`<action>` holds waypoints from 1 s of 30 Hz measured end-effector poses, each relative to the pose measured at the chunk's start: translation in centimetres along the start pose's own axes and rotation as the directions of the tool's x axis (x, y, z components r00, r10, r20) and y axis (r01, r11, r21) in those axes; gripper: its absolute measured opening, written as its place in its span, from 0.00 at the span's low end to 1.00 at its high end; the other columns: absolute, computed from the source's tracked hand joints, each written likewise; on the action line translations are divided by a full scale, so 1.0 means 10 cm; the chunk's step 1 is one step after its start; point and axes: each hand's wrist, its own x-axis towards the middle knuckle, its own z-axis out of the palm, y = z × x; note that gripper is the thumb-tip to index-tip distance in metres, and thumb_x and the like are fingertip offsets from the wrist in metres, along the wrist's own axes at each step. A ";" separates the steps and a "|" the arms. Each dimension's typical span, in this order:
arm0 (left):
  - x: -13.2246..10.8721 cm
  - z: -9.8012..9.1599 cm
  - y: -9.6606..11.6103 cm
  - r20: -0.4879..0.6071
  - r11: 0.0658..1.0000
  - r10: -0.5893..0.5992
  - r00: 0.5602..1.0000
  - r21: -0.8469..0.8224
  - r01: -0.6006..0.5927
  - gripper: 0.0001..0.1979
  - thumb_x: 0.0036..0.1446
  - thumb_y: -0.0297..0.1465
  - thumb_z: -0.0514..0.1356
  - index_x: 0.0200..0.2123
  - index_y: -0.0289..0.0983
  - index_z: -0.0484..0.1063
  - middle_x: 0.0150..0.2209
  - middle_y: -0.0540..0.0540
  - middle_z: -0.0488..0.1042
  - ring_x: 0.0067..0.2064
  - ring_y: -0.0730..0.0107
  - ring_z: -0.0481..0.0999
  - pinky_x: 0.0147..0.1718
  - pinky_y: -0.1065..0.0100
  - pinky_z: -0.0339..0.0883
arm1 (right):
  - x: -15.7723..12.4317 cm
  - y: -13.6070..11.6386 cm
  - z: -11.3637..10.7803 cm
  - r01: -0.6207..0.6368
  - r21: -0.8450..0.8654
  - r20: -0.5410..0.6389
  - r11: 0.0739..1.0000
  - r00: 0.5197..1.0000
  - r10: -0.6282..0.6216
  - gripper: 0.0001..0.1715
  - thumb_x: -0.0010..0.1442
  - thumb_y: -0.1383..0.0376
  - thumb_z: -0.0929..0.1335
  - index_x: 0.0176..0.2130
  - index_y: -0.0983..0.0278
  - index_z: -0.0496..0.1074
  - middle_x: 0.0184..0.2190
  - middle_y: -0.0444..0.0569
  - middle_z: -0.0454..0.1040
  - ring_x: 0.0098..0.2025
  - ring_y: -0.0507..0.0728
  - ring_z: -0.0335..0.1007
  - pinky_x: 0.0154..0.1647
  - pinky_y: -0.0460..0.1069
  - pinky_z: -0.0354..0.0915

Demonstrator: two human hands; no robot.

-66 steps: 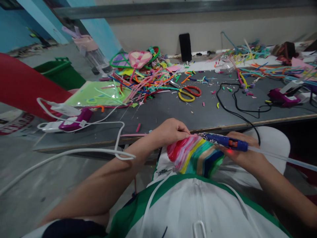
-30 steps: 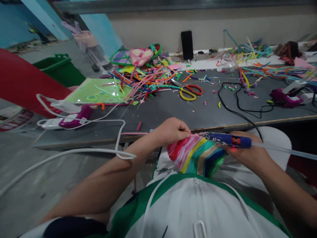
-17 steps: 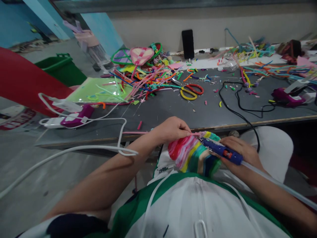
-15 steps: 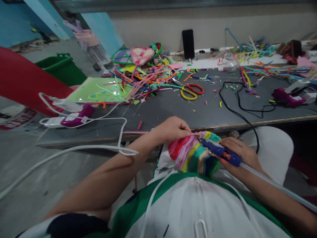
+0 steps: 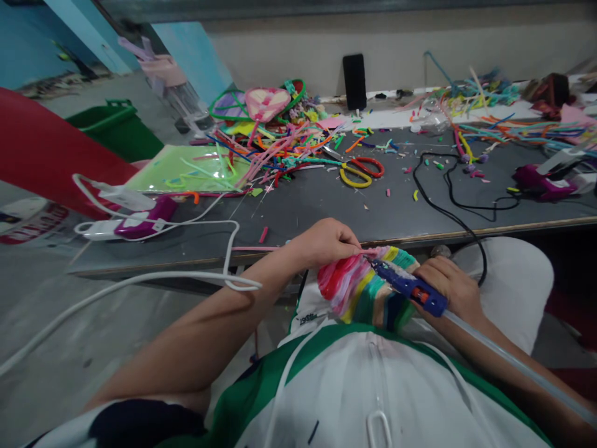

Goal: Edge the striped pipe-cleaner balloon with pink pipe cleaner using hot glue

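A striped piece (image 5: pixel 357 292) made of rows of fuzzy pipe cleaners, in red, pink, yellow, teal and navy, rests at my lap below the table edge. My left hand (image 5: pixel 329 241) pinches a pink pipe cleaner (image 5: pixel 369 251) at the piece's upper edge; its tail (image 5: pixel 255 249) runs left along the table's front. In my right hand (image 5: pixel 450 283) is a blue hot glue gun (image 5: pixel 410 286), its nozzle pointing up-left at that edge near my left fingertips. A long clear glue stick (image 5: pixel 513 361) sticks out of its back. Some right fingers are hidden behind the gun.
On the grey table (image 5: pixel 308 211) lie scissors (image 5: pixel 361 171), a heap of pipe cleaners (image 5: pixel 275 152) and scattered snippets. A dark phone (image 5: pixel 355 82) leans at the back. Purple power adapters (image 5: pixel 144 219) with white cable stand left, and a black cable (image 5: pixel 448 205) hangs over the edge at right.
The glue gun has shifted slightly left and its rear end has swung a little lower, the glue stick with it. My left hand stays almost where it was on the pink pipe cleaner.
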 end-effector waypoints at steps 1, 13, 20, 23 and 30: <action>0.00 0.00 0.00 -0.002 1.000 -0.004 1.000 0.003 0.004 0.13 0.48 0.33 0.59 0.32 0.34 0.80 0.25 0.48 0.77 0.27 0.74 0.70 0.26 0.76 0.58 | 0.00 0.01 0.01 -0.004 -0.001 0.001 1.000 1.000 0.004 0.04 0.55 0.64 0.65 0.33 0.62 0.67 0.29 0.49 0.69 0.34 0.56 0.65 0.38 0.51 0.64; 0.00 0.00 0.00 0.009 1.000 -0.010 1.000 -0.018 0.010 0.12 0.47 0.32 0.59 0.32 0.33 0.80 0.26 0.47 0.77 0.27 0.73 0.71 0.26 0.75 0.59 | 0.03 0.00 0.00 -0.018 -0.026 0.012 0.999 1.000 0.018 0.03 0.56 0.67 0.64 0.31 0.62 0.67 0.28 0.51 0.69 0.32 0.57 0.64 0.36 0.52 0.63; 0.01 0.00 -0.02 0.020 1.000 -0.002 1.000 -0.022 0.002 0.12 0.48 0.33 0.59 0.32 0.33 0.80 0.26 0.47 0.78 0.27 0.73 0.71 0.26 0.75 0.59 | 0.01 0.05 0.03 0.002 -0.083 -0.031 0.997 1.000 -0.005 0.04 0.57 0.69 0.63 0.31 0.63 0.66 0.27 0.49 0.68 0.32 0.55 0.63 0.35 0.49 0.63; 0.01 0.01 -0.03 0.013 1.000 0.004 1.000 -0.023 -0.003 0.12 0.48 0.33 0.59 0.32 0.33 0.80 0.26 0.47 0.78 0.28 0.72 0.71 0.26 0.75 0.59 | -0.01 0.08 0.03 0.014 -0.099 -0.033 0.995 0.999 -0.017 0.04 0.57 0.68 0.63 0.30 0.63 0.66 0.27 0.49 0.68 0.32 0.55 0.63 0.37 0.49 0.63; 0.02 0.01 -0.06 0.020 1.000 0.010 1.000 -0.020 -0.010 0.13 0.49 0.34 0.59 0.32 0.34 0.80 0.28 0.47 0.78 0.29 0.72 0.73 0.26 0.76 0.60 | -0.04 0.10 0.03 0.025 -0.095 -0.080 0.995 0.996 -0.032 0.05 0.58 0.67 0.63 0.30 0.63 0.67 0.27 0.49 0.69 0.32 0.55 0.65 0.37 0.49 0.62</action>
